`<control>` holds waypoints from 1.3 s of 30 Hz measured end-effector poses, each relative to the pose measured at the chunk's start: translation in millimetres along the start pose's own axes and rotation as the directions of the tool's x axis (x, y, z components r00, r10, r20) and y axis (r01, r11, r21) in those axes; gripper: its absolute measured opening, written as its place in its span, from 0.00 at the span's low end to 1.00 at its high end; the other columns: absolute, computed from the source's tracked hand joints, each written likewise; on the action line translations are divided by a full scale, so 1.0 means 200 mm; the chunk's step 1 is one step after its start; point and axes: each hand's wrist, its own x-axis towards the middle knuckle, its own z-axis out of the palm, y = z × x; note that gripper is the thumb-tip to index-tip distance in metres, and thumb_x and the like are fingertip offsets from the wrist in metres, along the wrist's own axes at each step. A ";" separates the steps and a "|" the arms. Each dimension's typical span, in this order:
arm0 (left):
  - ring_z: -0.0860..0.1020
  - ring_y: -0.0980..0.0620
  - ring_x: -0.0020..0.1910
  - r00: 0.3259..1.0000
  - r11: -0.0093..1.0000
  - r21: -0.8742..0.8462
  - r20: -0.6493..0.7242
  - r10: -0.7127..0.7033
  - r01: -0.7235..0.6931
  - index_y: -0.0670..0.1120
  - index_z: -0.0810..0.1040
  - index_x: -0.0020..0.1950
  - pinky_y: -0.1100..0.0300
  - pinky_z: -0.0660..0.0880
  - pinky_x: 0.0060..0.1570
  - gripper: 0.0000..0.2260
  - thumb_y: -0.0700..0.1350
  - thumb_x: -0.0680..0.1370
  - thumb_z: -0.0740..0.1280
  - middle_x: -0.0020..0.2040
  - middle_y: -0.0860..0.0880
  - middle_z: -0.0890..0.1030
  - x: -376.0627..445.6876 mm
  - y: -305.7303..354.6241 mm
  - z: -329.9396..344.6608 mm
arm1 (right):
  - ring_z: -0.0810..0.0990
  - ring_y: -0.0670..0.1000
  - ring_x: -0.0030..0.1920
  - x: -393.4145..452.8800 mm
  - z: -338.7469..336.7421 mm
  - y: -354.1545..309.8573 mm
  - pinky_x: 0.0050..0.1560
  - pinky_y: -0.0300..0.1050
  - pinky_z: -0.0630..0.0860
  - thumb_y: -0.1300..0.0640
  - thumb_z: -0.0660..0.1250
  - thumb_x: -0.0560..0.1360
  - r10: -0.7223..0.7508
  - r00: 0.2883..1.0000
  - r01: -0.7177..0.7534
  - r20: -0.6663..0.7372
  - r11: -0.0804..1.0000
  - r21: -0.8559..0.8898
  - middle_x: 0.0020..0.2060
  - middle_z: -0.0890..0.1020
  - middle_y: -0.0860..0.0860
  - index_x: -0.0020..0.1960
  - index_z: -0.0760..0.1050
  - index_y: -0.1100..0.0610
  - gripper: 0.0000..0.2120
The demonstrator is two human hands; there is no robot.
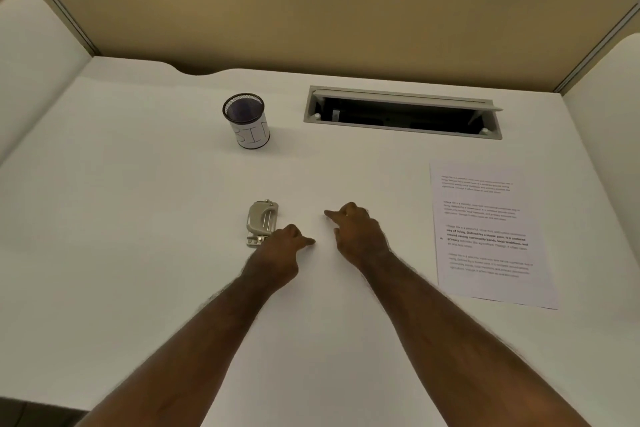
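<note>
While the hole punch (262,218) is lying midway between the side edges of the desk (138,184), we are holding both arms forward: left hand (282,248) curled empty beside its near end, right hand (358,230) curled empty, finger pointing left.

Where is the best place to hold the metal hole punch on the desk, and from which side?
Pinch the hole punch across its long sides at the domed middle, from above. It lies flat on the desk, long axis pointing away; the left hand is beside its near end.
</note>
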 end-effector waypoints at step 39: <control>0.78 0.47 0.43 0.992 0.979 0.196 -0.120 -0.034 0.057 0.47 0.78 0.52 0.57 0.69 0.36 0.08 0.41 0.79 0.60 0.49 0.48 0.75 -0.12 -0.03 0.10 | 0.77 0.56 0.52 -0.03 0.06 -0.23 0.42 0.45 0.64 0.62 0.65 0.73 -0.092 0.993 0.112 0.070 0.921 -0.373 0.48 0.81 0.52 0.49 0.78 0.56 0.06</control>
